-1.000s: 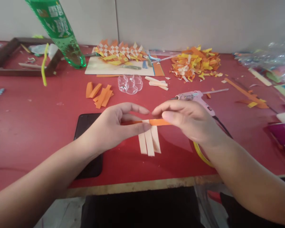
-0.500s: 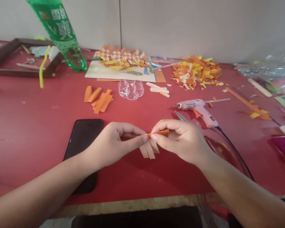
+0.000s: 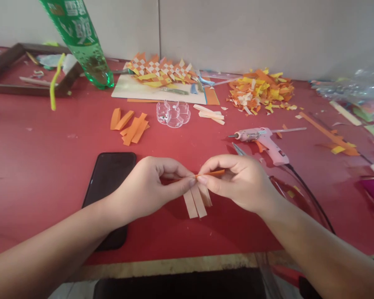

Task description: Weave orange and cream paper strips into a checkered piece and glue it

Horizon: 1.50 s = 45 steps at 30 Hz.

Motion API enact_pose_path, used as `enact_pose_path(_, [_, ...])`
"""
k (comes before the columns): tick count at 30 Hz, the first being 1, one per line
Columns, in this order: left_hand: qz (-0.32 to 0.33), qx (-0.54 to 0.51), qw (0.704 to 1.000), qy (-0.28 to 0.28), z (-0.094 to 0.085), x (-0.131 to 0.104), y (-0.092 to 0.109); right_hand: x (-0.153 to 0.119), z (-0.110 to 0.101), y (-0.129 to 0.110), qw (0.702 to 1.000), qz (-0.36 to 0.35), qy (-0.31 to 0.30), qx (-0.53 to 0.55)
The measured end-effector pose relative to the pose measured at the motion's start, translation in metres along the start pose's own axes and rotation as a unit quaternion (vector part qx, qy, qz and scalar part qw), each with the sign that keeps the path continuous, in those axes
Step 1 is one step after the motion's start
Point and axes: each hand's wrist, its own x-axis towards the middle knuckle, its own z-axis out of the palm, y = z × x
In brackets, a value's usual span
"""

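Note:
Between my two hands, above the red table (image 3: 162, 245), is a narrow orange paper strip (image 3: 217, 172), seen nearly edge-on. My left hand (image 3: 162, 178) pinches its left part between thumb and fingers. Close beside it, my right hand (image 3: 233, 176) pinches the strip too, and its orange end sticks out over the right fingers. Several pale paper strips (image 3: 197, 201) hang down from the pinched spot. The fingertips hide where pale and orange paper meet. A black phone (image 3: 109, 178) lies partly under my left forearm.
A pink glue gun (image 3: 272, 149) with a cord lies right, near scissors (image 3: 237, 148). Behind are orange strips (image 3: 134, 129), a clear tray (image 3: 173, 116), pale strips (image 3: 210, 114), woven paper fish (image 3: 162, 70) and a scrap pile (image 3: 260, 91). A green bottle (image 3: 84, 45) stands back left.
The hanging pale strips have swung lower and show more of their length. The orange strip looks thinner, turned more edge-on. Both hands keep their pinch; the camera view has shifted slightly.

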Motion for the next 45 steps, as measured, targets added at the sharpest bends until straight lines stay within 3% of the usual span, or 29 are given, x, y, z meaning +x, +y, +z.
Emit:
enact_pose_path(11, [-0.018,-0.007,1.000,-0.007,-0.0022,0.0032,0.0004,0.0033,-0.0011,0.0028,0.999,0.040,-0.005,0.037])
enact_pose_path(17, [-0.025,-0.052,0.998,0.027,-0.0036,0.0028,-0.0018,0.0037,0.0004,0.0032,0.997,0.011,0.002,0.080])
enact_pose_path(23, [-0.033,-0.101,0.994,0.028,-0.0047,0.0050,-0.0041,0.0033,0.0008,0.0015,0.998,0.005,0.056,0.020])
enact_pose_path(30, [-0.010,-0.081,0.996,0.025,-0.0029,0.0062,-0.0057,0.0014,0.0011,0.0003,0.996,-0.020,0.083,-0.033])
enact_pose_path(39, [-0.010,-0.023,0.996,0.082,-0.0028,0.0040,-0.0023,0.0005,0.0039,0.0015,0.994,-0.004,0.112,-0.002])
enact_pose_path(45, [0.003,0.000,0.996,0.092,-0.0008,0.0038,-0.0037,0.0005,0.0075,0.0027,0.986,-0.052,0.147,-0.054])
